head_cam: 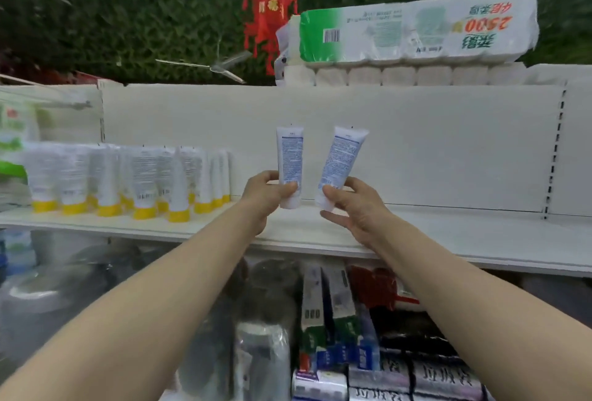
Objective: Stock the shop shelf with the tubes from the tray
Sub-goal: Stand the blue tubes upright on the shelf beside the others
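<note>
My left hand (267, 192) grips a white tube with blue print (290, 157), held upright with its cap down, just above the white shelf board (448, 234). My right hand (349, 205) holds a second white tube (342, 157), tilted with its top leaning right. Both tubes hover over the bare middle stretch of the shelf, a hand's width apart. To the left on the same shelf stand several white tubes with yellow caps (144, 183), caps down, in rows. No tray is in view.
Packs of toilet paper (416, 29) lie on top of the shelf unit, beside a red hanging ornament (267, 13). Below the shelf are boxed toothpastes (330, 314) and wrapped goods. Green-and-white packets (12, 144) sit at the far left. The shelf's right half is bare.
</note>
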`<state>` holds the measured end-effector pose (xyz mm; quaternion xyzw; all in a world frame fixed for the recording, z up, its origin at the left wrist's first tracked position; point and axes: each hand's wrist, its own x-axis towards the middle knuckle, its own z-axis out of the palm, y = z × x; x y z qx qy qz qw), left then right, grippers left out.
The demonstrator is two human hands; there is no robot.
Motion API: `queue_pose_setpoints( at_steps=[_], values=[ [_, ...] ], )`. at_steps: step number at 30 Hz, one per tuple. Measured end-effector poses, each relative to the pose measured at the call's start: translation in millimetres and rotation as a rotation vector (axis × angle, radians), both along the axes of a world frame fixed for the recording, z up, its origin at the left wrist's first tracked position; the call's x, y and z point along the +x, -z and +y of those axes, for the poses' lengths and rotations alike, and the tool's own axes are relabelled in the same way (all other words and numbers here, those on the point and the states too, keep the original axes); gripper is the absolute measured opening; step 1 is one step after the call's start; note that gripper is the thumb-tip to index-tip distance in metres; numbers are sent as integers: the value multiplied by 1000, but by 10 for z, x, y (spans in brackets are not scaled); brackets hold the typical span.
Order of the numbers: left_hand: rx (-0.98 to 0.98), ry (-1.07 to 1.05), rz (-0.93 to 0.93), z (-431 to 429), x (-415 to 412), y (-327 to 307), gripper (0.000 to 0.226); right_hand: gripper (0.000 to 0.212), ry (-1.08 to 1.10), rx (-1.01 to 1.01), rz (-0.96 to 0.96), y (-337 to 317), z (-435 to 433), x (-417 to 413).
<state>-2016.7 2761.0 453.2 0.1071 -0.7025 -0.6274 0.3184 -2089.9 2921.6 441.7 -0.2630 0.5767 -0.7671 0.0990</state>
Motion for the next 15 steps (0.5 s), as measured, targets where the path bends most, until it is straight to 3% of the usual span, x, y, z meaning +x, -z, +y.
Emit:
queue_pose_setpoints(
  at_steps=[7,15],
  values=[
    [-113,-192,-41,-762,-665,-100,37,40,339,260,233,-101,-721,-333],
    [-197,-294,-137,-1177,-1147,-109,32,33,501,521,214,-195,-1272,-835]
  ],
)
